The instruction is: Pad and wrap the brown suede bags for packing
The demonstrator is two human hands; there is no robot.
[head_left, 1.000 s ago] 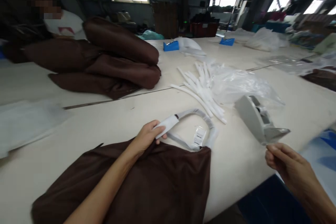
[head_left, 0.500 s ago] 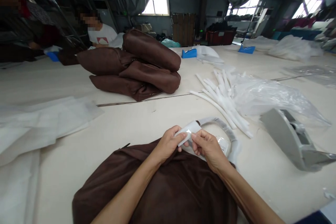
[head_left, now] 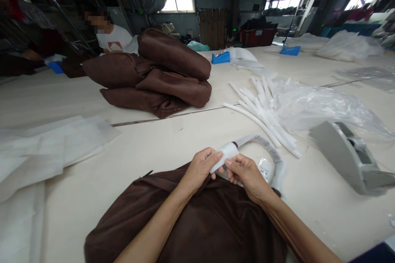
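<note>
A dark brown bag (head_left: 197, 222) lies in front of me, its curved handle (head_left: 265, 144) covered in translucent wrapping. Around part of the handle is a white foam sleeve (head_left: 226, 154). My left hand (head_left: 202, 166) grips the sleeve's left part, thumb on top. At its lower right edge, the fingers of my right hand (head_left: 245, 172) are pinched together against the sleeve. A small clear packet with a printed label (head_left: 265, 168) shows inside the handle's loop.
Stacked brown bags (head_left: 173, 74) stand at the back left. White foam tubes (head_left: 265, 117), clear plastic (head_left: 324, 107) and a grey tape dispenser (head_left: 348, 156) lie to the right. White sheets (head_left: 55, 144) cover the left. A person in a white shirt (head_left: 114, 39) is across the table.
The view has shifted slightly, so the dispenser appears nearer the right edge. My left thumb lies a little higher on the sleeve. Both hands keep their hold.
</note>
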